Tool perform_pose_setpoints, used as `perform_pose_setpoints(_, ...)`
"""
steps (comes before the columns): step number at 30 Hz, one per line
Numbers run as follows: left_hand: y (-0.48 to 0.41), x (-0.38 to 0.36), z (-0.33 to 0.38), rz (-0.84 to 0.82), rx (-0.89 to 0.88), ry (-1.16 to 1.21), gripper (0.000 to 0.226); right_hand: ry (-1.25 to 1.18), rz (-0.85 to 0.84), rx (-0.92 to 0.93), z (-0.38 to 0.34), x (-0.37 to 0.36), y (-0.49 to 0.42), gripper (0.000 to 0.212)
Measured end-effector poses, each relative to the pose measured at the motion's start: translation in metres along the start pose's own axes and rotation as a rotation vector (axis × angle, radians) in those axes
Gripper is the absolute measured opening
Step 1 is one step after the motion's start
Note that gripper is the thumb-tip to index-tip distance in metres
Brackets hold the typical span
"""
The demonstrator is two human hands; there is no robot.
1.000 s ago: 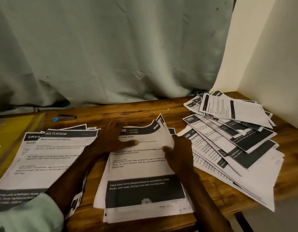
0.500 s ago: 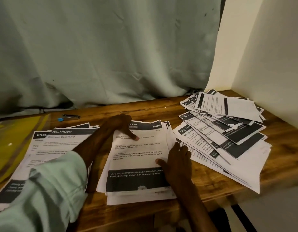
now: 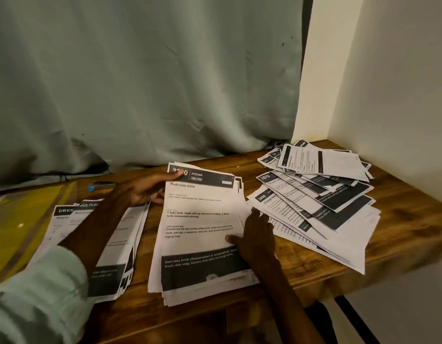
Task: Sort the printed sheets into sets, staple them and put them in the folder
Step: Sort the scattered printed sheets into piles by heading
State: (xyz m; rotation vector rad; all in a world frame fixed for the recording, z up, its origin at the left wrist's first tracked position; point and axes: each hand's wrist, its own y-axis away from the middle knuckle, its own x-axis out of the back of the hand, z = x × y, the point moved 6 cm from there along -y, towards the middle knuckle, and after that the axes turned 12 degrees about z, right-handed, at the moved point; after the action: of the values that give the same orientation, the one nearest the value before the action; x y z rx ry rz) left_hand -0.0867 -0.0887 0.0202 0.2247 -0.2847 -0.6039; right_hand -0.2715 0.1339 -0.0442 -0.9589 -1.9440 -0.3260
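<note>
A stack of printed sheets (image 3: 200, 219) lies in the middle of the wooden table (image 3: 403, 219), its top page headed "KITCHEN". My left hand (image 3: 143, 192) holds the stack's top left corner, thumb over the black header. At the stack's right edge is my right hand (image 3: 257, 234), thumb on the top page and fingers curled over the side. A second stack (image 3: 125, 234) lies to the left, partly under my left forearm. Loose sheets (image 3: 326, 199) are fanned out on the right. A yellow folder (image 3: 23, 219) lies at the far left.
A small dark tool with a blue end (image 3: 100, 186) lies near the back edge, left of the middle stack. A grey-green curtain (image 3: 145, 83) hangs behind the table and a pale wall (image 3: 388, 95) closes off the right side. The table's front edge is close to me.
The middle stack has been drawn together and squared. My left hand slid up to its top left corner, and my right hand moved up along the right edge.
</note>
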Motion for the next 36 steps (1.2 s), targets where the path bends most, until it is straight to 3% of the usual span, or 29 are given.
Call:
perform_pose_setpoints(6, 0.033, -0.021, -0.044, 0.081, 0.013, 0.196, 0.048, -0.037, 0.026, -0.009, 0.003, -0.003, -0.001, 0.102)
perform_pose_setpoints(9, 0.039, -0.032, -0.056, 0.17, -0.054, 0.061, 0.046, -0.086, 0.02, -0.019, 0.004, -0.006, 0.0, 0.104)
perform_pose_setpoints(12, 0.046, -0.033, -0.051, 0.365, -0.188, -0.068, 0.04, -0.1, 0.009, 0.001, 0.002, -0.009, -0.001, 0.106)
perform_pose_setpoints(18, 0.077, -0.014, -0.029, 0.445, -0.382, 0.013, 0.043, -0.496, 0.014, -0.044, 0.006, 0.007, -0.015, 0.102)
perform_pose_setpoints(21, 0.096, 0.003, -0.023, 0.481, -0.421, 0.137, 0.046, -0.784, -0.051, -0.078, -0.011, 0.031, -0.024, 0.087)
perform_pose_setpoints(23, 0.107, 0.01, -0.015, 0.503, -0.457, 0.268, 0.039, -0.918, -0.128, -0.052, -0.03, 0.042, -0.027, 0.061)
perform_pose_setpoints(27, 0.122, 0.013, 0.006, 0.528, -0.494, 0.509, 0.028, -1.036, -0.052, 0.098, -0.069, 0.071, -0.032, 0.021)
perform_pose_setpoints(36, 0.123, 0.008, 0.033, 0.597, -0.569, 0.609, 0.029, -1.162, 0.102, 0.238, -0.096, 0.099, -0.032, 0.024)
